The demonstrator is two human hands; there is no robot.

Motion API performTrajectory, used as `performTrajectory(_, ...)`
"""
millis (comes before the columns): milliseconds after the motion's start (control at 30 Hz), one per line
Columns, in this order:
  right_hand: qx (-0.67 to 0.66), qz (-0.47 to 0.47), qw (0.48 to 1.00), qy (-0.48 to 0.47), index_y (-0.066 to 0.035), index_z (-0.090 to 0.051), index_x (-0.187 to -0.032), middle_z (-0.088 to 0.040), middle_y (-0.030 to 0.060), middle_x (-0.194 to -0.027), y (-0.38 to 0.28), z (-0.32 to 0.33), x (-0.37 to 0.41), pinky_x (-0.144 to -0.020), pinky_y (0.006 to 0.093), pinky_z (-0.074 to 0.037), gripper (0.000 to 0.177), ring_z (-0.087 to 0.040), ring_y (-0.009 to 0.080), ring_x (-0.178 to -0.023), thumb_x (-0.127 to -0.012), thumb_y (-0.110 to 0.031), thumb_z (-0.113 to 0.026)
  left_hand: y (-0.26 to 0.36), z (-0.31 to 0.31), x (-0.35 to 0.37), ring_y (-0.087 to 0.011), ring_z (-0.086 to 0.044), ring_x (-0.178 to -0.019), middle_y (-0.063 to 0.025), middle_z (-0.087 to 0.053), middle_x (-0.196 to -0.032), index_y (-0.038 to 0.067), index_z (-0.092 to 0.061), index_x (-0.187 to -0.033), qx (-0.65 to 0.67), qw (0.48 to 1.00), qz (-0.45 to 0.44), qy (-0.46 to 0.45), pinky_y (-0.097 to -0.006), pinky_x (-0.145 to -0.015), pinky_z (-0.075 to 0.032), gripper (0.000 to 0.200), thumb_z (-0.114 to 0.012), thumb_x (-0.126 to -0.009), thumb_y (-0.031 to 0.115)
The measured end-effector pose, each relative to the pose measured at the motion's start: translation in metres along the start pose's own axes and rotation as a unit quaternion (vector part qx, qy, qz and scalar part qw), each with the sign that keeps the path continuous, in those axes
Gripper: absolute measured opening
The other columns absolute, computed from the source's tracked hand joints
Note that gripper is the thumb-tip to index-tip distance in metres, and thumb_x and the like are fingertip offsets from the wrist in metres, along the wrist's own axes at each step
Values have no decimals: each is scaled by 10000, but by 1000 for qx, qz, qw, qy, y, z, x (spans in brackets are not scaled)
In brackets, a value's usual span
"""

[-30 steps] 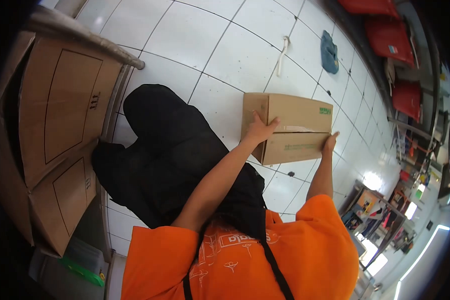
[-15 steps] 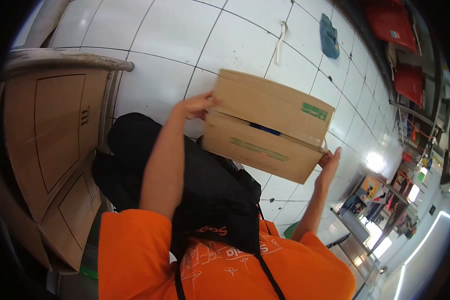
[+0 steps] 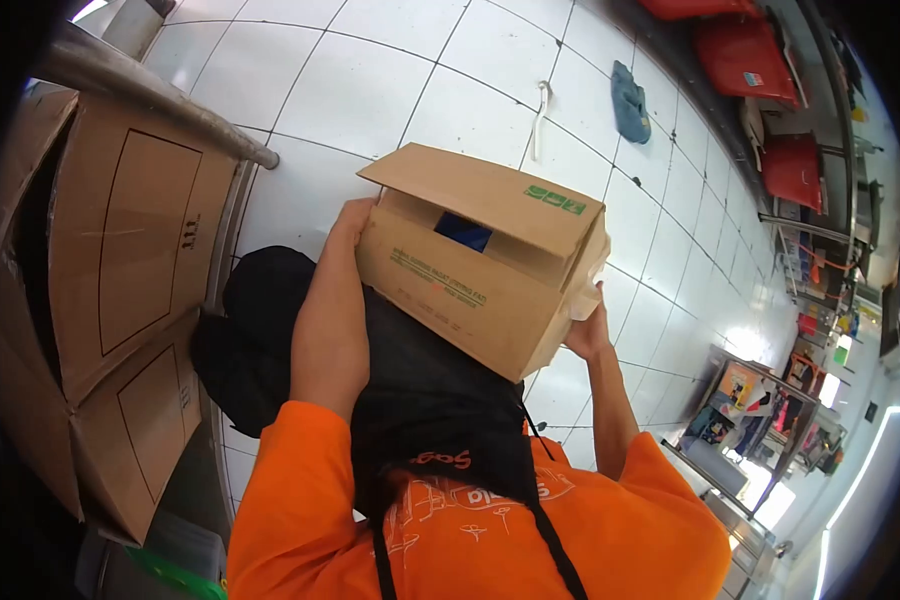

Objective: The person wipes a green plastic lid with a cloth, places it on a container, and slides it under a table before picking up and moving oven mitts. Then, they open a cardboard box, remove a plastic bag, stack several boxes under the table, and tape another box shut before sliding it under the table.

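I hold a brown cardboard box with green print up in front of my chest, tilted. My left hand grips its left end near the top corner. My right hand supports its right end from below. The top flap stands partly open, and something blue shows inside. Under the box hang my black apron and orange shirt.
Large flat cardboard boxes stand in a metal-framed rack at my left. The floor is white tile, with a blue cloth and a white strip lying on it. Red seats line the far right.
The box has come up off the floor to chest height and closer to me. It tilted, and its top flap has opened wider.
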State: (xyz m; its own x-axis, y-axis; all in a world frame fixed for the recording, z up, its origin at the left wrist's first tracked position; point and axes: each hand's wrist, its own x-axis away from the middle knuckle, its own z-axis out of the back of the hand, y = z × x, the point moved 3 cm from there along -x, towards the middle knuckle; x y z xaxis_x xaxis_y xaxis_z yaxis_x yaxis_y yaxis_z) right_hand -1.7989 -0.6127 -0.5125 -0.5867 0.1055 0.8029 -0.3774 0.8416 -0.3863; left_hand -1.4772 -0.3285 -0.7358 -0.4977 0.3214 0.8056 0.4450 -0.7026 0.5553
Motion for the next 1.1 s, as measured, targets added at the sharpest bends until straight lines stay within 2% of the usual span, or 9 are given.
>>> performTrajectory(133,157,15,986,49,-100,-249,-1465,-398,100,-1444,17,-16,7,-948,455,-449,882,-514,274,-1204,-868,-749,-279,53,34,57,-281,-636,-995,-177,-673,-1062,92,-669,-1141,354,905,72,226,-380,-849,-469,673,-370,-891,641)
performTrajectory(200,151,30,984,92,-79,-226,-1471,-390,137,-1443,34,-15,9,-919,454,-466,921,-523,281,-1189,-857,-764,-283,57,23,27,-307,-579,-1112,-181,-634,-1163,130,-646,-1173,219,936,-131,242,-416,-956,-402,682,-399,-852,678)
performTrajectory(333,248,79,930,259,-9,-214,-1460,-431,281,-1344,31,-56,21,-884,468,-483,958,-557,350,-1122,-865,-755,-288,61,8,26,-386,-518,-1175,-171,-603,-1218,124,-590,-1211,-32,980,-41,193,-558,-980,-334,666,-493,-791,632)
performTrajectory(500,429,146,851,267,42,-408,-1321,-550,292,-1169,3,-85,15,-788,379,-510,835,-623,335,-991,-897,-676,-374,96,32,53,-305,-603,-1062,-156,-639,-1147,85,-635,-1158,7,937,-206,283,-371,-915,-458,493,-627,-817,440)
performTrajectory(633,505,178,792,292,36,-431,-1285,-640,289,-982,-22,-129,10,-830,377,-470,794,-634,354,-955,-882,-649,-441,214,15,163,-211,-596,-1010,-130,-634,-1096,74,-610,-1161,141,883,-443,58,-326,-873,-462,466,-623,-866,434)
performTrajectory(733,573,168,756,268,30,-429,-1290,-627,282,-1036,-29,-169,9,-832,384,-477,731,-607,359,-1025,-864,-547,-573,233,19,168,-181,-570,-952,-102,-608,-1026,75,-562,-1145,156,903,-388,-96,-302,-837,-455,406,-652,-860,351)
performTrajectory(800,665,561,405,280,-4,-412,-1323,-603,238,-1127,-39,-211,17,-835,374,-486,719,-541,367,-1139,-807,-419,-694,232,28,169,-168,-553,-938,-88,-591,-1005,76,-541,-1134,159,897,-404,-82,-299,-825,-452,397,-664,-850,325)
performTrajectory(933,660,528,528,79,-29,-488,-1216,-591,165,-1116,-22,-280,10,-780,393,-485,568,-520,332,-1119,-772,-278,-738,228,34,161,-162,-534,-937,-80,-579,-991,84,-530,-1122,182,886,-418,-88,-299,-820,-449,386,-687,-824,271)
performTrajectory(1100,626,482,613,11,0,-523,-750,-537,129,-732,-23,-247,-18,-609,368,-423,231,-507,284,-687,-850,-167,-649,239,19,164,-176,-514,-986,-81,-557,-1036,109,-535,-1119,132,886,-438,-73,-313,-844,-437,345,-667,-841,266)
